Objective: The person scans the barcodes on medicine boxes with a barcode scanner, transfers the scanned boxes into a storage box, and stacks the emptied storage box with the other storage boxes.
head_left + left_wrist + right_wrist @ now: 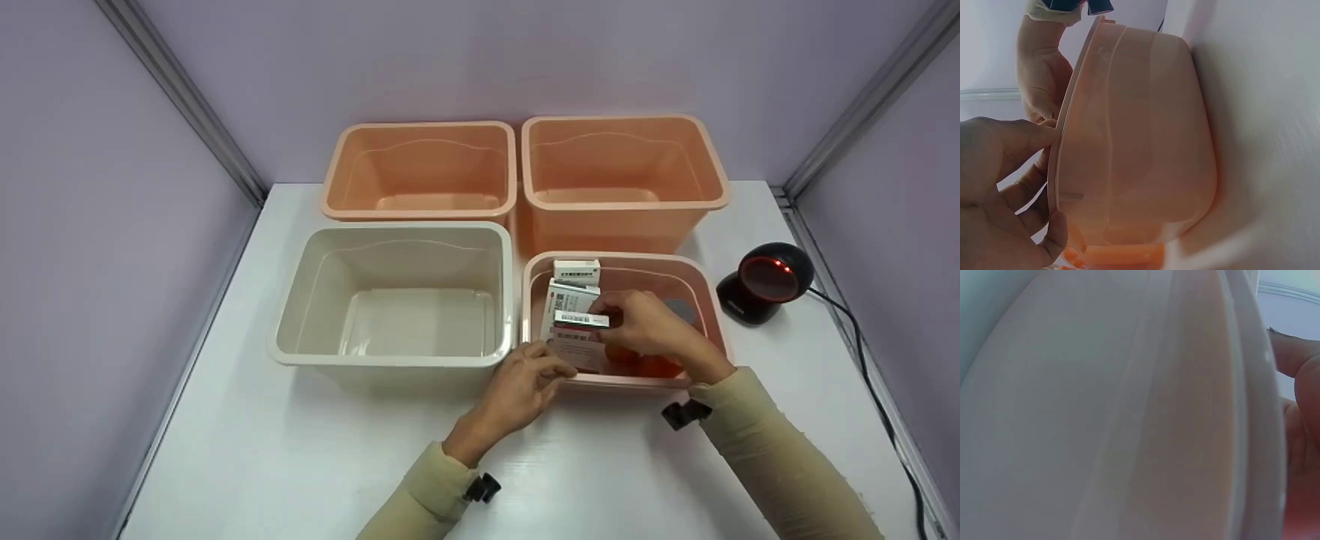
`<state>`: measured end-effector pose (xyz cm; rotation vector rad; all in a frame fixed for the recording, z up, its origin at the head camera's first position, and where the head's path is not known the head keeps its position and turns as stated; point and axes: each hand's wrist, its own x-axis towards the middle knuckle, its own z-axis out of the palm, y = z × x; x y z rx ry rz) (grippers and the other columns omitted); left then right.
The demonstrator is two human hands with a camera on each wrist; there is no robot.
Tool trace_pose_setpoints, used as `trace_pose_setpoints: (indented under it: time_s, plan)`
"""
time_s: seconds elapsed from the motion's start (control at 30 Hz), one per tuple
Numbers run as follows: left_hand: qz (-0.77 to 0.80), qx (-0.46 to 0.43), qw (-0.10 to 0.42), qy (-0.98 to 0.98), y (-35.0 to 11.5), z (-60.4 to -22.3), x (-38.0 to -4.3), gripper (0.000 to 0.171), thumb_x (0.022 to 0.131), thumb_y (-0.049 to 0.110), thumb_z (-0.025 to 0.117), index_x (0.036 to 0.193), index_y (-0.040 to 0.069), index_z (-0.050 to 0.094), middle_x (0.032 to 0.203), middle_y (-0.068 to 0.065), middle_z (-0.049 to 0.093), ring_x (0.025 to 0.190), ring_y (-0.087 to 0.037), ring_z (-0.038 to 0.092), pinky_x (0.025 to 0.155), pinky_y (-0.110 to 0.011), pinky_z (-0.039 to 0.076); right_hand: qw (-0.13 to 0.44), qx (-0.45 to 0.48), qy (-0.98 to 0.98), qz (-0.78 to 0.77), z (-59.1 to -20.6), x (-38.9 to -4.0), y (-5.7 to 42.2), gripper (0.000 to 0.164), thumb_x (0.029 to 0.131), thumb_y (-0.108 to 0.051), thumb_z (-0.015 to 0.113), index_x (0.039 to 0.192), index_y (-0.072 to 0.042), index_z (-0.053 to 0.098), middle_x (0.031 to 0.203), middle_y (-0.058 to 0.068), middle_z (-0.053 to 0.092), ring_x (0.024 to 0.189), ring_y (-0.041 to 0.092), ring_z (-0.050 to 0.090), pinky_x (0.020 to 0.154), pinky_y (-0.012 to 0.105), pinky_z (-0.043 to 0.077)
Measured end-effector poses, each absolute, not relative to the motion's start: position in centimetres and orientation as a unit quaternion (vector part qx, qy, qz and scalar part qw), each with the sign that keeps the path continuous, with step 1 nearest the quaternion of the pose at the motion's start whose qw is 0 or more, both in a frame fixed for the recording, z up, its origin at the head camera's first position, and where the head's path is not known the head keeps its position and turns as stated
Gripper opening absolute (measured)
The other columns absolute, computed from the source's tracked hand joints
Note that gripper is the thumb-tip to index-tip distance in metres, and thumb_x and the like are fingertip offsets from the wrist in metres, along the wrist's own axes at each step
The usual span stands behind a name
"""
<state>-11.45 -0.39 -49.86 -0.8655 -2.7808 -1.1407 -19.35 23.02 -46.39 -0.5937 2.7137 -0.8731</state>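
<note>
Box (581,319), white, is being held inside the pink bin (630,256), its end being pinched by the clamped fingers of the right hand (649,326). Near rim of the bin is being gripped between thumb and fingers of the left hand (517,386). Orange items (660,367) are being partly covered by the right hand. Black scanner (772,279), lit red, is being observed beside the bin.

Cartons (579,319) with seemingly illegible print
</note>
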Motion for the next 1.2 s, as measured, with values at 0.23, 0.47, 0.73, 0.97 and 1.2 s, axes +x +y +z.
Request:
trace_pose_setpoints:
  time_s: [0.23, 0.47, 0.73, 0.97, 1.2]
  plan:
    - [-0.364, -0.266, -0.005, -0.892, -0.3, -49.7, -11.4, 0.018, 0.091, 0.013, 0.07, 0.104, 0.023, 0.077, 0.105, 0.004, 0.066, 0.11, -0.014, 0.06, 0.1, -0.029, 0.046, 0.12, -0.182, 0.923, -0.318, -46.2, -19.4, 23.7, 0.02, 0.083, -0.018, 0.08, 0.102, -0.014, 0.073, 0.095, 0.003, 0.074, 0.08, 0.017, 0.065, 0.07, 0.028, 0.052]
    - [-0.363, -0.268, -0.007, -0.893, -0.3, -49.7, -11.3, 0.018, 0.091, 0.013, 0.07, 0.104, 0.023, 0.077, 0.104, 0.004, 0.065, 0.111, -0.015, 0.059, 0.101, -0.031, 0.046, 0.109, -0.164, 0.927, -0.32, -45.7, -19.2, 24.9, 0.021, 0.084, -0.023, 0.08, 0.102, -0.014, 0.072, 0.096, 0.003, 0.074, 0.083, 0.017, 0.064, 0.077, 0.032, 0.054]
    - [-0.351, -0.273, 0.006, -0.896, -0.2, -49.8, -11.4, 0.015, 0.092, 0.015, 0.07, 0.103, 0.023, 0.077, 0.1, 0.004, 0.066, 0.106, -0.014, 0.061, 0.099, -0.03, 0.047, 0.09, -0.15, 0.922, -0.344, -45.2, -19.0, 26.1, 0.021, 0.085, -0.02, 0.079, 0.103, -0.013, 0.073, 0.095, 0.004, 0.072, 0.085, 0.019, 0.063, 0.078, 0.031, 0.052]
    - [-0.346, -0.267, 0.006, -0.899, -0.3, -49.9, -11.4, 0.015, 0.091, 0.017, 0.071, 0.103, 0.024, 0.078, 0.1, 0.005, 0.065, 0.106, -0.014, 0.06, 0.099, -0.03, 0.046, 0.1, -0.132, 0.916, -0.365, -44.5, -19.1, 27.0, 0.023, 0.087, -0.023, 0.077, 0.108, -0.014, 0.071, 0.096, 0.005, 0.068, 0.085, 0.022, 0.058, 0.071, 0.025, 0.051]
    - [-0.343, -0.268, 0.011, -0.9, -0.3, -49.9, -11.4, 0.016, 0.091, 0.016, 0.072, 0.103, 0.024, 0.078, 0.099, 0.005, 0.065, 0.105, -0.013, 0.06, 0.098, -0.029, 0.046, 0.093, -0.121, 0.909, -0.387, -43.9, -19.0, 28.0, 0.028, 0.089, -0.028, 0.076, 0.111, -0.012, 0.07, 0.102, 0.008, 0.065, 0.084, 0.024, 0.058, 0.068, 0.024, 0.052]
